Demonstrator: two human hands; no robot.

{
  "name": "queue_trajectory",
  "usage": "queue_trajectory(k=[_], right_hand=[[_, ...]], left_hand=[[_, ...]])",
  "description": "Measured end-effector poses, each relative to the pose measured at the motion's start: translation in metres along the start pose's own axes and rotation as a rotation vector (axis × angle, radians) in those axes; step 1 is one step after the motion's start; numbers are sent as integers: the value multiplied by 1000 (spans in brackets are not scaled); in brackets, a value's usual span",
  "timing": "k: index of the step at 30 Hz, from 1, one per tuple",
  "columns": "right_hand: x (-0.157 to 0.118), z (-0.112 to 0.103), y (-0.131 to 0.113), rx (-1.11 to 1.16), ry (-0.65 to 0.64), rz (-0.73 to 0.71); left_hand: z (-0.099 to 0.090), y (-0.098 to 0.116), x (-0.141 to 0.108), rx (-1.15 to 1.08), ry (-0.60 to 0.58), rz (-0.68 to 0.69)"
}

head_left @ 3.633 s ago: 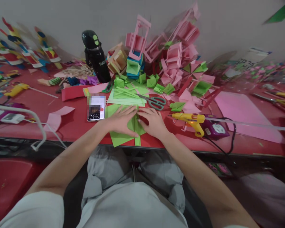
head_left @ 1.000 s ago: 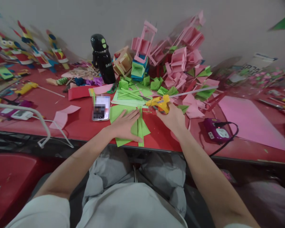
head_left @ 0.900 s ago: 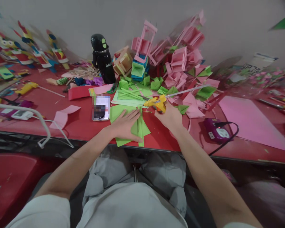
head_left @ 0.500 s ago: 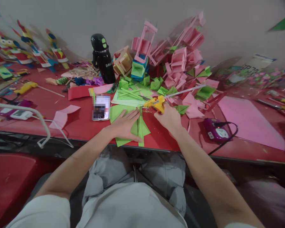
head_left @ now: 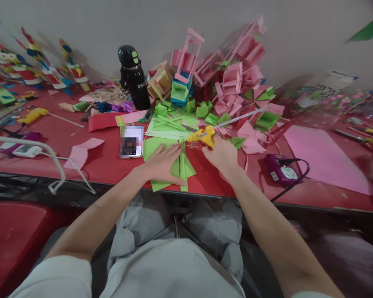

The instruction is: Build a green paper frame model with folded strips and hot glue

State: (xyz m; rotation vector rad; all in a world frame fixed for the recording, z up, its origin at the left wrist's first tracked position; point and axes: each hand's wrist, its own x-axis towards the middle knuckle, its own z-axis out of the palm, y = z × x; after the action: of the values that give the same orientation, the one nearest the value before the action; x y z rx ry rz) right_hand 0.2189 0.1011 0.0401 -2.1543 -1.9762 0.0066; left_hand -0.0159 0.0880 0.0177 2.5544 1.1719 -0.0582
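My left hand [head_left: 165, 164] lies flat with spread fingers on green paper [head_left: 189, 167] at the table's front edge. Beneath its fingertips and thumb runs a narrow folded green strip [head_left: 182, 165]. My right hand [head_left: 220, 153] is wrapped round the handle of a yellow glue gun [head_left: 202, 135], which has a clear glue stick [head_left: 240, 118] coming out of its back. The gun's nozzle points left, at the top end of the strip; whether it touches cannot be made out.
A phone [head_left: 132, 142] lies left of the green paper, with a black bottle [head_left: 135, 78] behind it. Pink and green folded pieces [head_left: 233, 78] are heaped at the back. On the right are a purple power socket [head_left: 282, 169] and a pink sheet [head_left: 326, 159].
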Motion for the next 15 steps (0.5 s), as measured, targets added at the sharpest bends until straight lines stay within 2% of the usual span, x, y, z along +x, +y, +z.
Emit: queue_trajectory(k=[15], right_hand=[[-2,-3,-1,-65,34,10]], left_hand=[[-3,2,-1,-5,0,-4]])
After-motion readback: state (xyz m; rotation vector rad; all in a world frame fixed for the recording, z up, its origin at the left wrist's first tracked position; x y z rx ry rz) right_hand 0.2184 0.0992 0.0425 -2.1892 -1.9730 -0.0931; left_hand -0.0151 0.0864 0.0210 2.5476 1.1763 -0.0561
